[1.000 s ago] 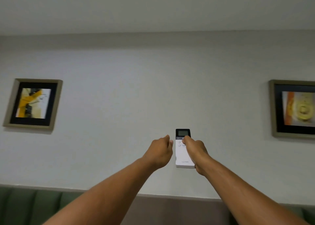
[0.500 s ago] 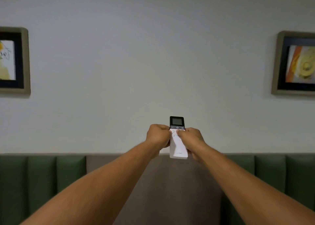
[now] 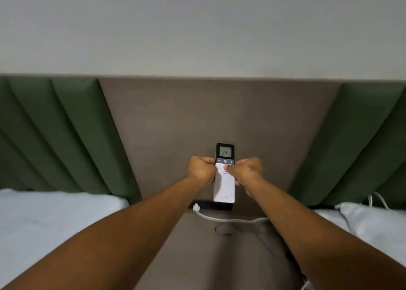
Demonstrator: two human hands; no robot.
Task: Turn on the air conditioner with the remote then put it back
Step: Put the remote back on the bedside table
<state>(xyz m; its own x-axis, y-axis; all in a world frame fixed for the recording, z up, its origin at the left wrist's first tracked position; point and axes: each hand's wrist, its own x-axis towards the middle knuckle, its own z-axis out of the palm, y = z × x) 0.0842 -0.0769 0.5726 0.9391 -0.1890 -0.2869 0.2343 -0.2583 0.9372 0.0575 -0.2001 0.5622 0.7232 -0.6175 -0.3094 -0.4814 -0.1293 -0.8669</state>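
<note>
Two bare hands meet at the middle of the head view, both clasped around a white remote [image 3: 224, 179] held upright in front of a brown padded panel [image 3: 219, 113]. The left hand [image 3: 202, 168] is curled in a fist against the remote's left edge; the right hand [image 3: 247, 171] grips the right edge, thumb lying across the buttons. Its dark top screen reads 24. Below, a white cable [image 3: 228, 219] crosses a brown surface, with white bedding [image 3: 55, 215] at either side and green cushioned panels [image 3: 55, 124] behind.
</note>
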